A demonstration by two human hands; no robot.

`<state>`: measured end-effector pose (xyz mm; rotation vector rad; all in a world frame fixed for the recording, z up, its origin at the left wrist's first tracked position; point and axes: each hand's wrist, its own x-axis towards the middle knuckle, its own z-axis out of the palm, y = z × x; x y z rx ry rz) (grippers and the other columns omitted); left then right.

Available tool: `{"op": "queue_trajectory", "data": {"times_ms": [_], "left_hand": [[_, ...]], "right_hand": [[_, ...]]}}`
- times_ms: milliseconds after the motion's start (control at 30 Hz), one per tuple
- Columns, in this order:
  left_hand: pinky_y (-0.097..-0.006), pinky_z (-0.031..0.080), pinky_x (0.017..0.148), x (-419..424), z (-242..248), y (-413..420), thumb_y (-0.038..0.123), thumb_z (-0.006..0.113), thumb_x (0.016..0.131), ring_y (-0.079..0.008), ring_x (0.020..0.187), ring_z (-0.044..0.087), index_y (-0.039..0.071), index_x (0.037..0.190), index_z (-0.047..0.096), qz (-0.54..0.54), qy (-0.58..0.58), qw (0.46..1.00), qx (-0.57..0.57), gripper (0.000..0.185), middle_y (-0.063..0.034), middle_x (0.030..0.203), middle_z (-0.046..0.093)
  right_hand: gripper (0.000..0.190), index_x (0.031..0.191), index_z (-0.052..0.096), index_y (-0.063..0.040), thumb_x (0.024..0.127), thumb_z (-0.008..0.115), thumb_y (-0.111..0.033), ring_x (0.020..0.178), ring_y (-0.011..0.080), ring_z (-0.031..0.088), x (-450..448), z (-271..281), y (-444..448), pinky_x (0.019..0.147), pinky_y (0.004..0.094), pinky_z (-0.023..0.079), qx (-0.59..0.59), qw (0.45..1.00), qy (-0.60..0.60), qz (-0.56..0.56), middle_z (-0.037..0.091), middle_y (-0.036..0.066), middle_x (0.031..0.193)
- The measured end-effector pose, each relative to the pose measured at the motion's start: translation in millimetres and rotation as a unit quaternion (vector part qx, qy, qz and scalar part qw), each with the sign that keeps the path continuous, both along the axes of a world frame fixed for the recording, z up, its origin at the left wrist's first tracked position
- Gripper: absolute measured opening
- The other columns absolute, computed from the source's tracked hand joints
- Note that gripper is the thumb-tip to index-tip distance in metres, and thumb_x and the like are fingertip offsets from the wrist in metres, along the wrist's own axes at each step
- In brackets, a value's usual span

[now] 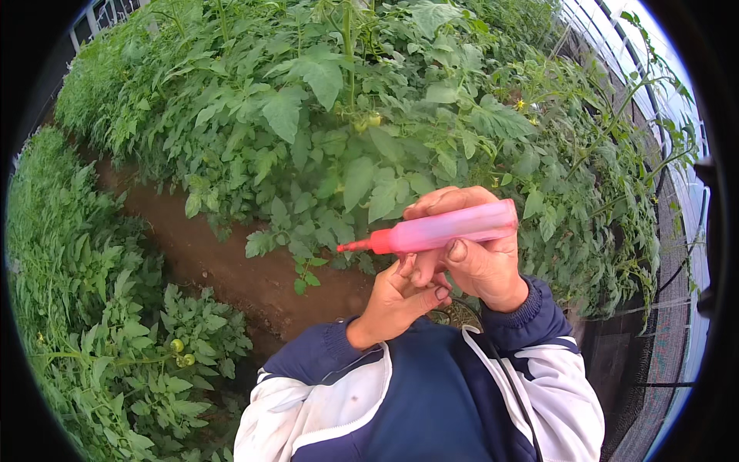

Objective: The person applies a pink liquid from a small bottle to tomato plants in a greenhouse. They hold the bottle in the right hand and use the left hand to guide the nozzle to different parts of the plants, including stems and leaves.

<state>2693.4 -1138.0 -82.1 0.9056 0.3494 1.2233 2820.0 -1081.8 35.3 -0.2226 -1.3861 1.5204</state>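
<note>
A pink plastic squeeze bottle (450, 226) lies across my right hand (491, 265), its red nozzle (357, 245) pointing left. The thumb presses the near side of the bottle, and fingers show behind its far side. Just below the bottle is my left hand (398, 303), with its fingers bent close to those of the right hand. Overlapping fingers hide whether the left hand grips anything. Dark stains mark the thumbnails. Beyond the bottle stands a tomato plant with a thick green stem (349, 52) and small green tomatoes (368, 121).
Dense tomato foliage (231, 115) fills the far side. Another row (86, 277) with green tomatoes (182, 353) grows at the left. Brown soil (213, 260) runs between the rows. Yellow flowers (519, 104) and dark netting (667, 277) by plastic film appear at the right.
</note>
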Motion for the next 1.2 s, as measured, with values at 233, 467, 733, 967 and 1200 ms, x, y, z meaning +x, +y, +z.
{"op": "queue_trajectory", "data": {"times_ms": [233, 467, 733, 967, 1200], "left_hand": [[-0.0304, 0.057, 0.075, 87, 26, 36, 0.003, 0.066, 0.095, -0.0173, 0.082, 0.069, -0.003, 0.108, 0.062, 0.038, 0.055, 0.998, 0.012, 0.015, -0.0101, 0.093, 0.07], [-0.0272, 0.057, 0.07, 130, 54, 84, 0.005, 0.069, 0.093, -0.0125, 0.077, 0.066, -0.002, 0.105, 0.065, 0.149, 0.171, 0.969, 0.093, 0.014, -0.0067, 0.089, 0.069], [-0.0338, 0.05, 0.075, 153, 113, 183, 0.004, 0.073, 0.081, -0.0242, 0.085, 0.063, 0.001, 0.091, 0.067, 0.472, 0.364, 0.69, 0.411, 0.013, -0.0105, 0.092, 0.064], [-0.0481, 0.033, 0.1, 174, 95, 240, 0.035, 0.083, 0.073, -0.0308, 0.121, 0.046, 0.01, 0.089, 0.069, 0.565, 0.541, 0.525, 0.336, 0.033, -0.01, 0.118, 0.056], [-0.0522, 0.028, 0.105, 179, 91, 252, 0.033, 0.083, 0.074, -0.0349, 0.132, 0.039, 0.009, 0.087, 0.071, 0.562, 0.53, 0.527, 0.355, 0.029, -0.0144, 0.131, 0.053]], "right_hand": [[0.049, 0.114, 0.054, 0.0, 0.086, 0.079, -0.032, 0.067, 0.0199, 0.066, 137, -16, -22, 0.058, 0.0297, 0.056, -0.013, 0.961, 0.129, -0.245, 0.057, 0.016, 0.112], [0.05, 0.118, 0.052, -0.005, 0.083, 0.077, -0.031, 0.067, 0.0163, 0.059, 230, -29, -44, 0.057, 0.028, 0.051, -0.016, 0.917, 0.148, -0.371, 0.056, 0.011, 0.11], [0.058, 0.125, 0.05, -0.005, 0.08, 0.077, -0.029, 0.072, 0.0161, 0.06, 268, -42, -55, 0.06, 0.0273, 0.051, -0.047, 0.895, 0.15, -0.417, 0.056, 0.011, 0.113], [0.058, 0.127, 0.05, -0.004, 0.082, 0.077, -0.028, 0.074, 0.0166, 0.06, 275, -47, -61, 0.059, 0.0261, 0.051, -0.057, 0.877, 0.145, -0.455, 0.056, 0.012, 0.113], [0.056, 0.124, 0.05, -0.003, 0.082, 0.078, -0.029, 0.074, 0.0164, 0.059, 271, -50, -60, 0.059, 0.0254, 0.051, -0.076, 0.871, 0.129, -0.469, 0.055, 0.012, 0.111]]}}
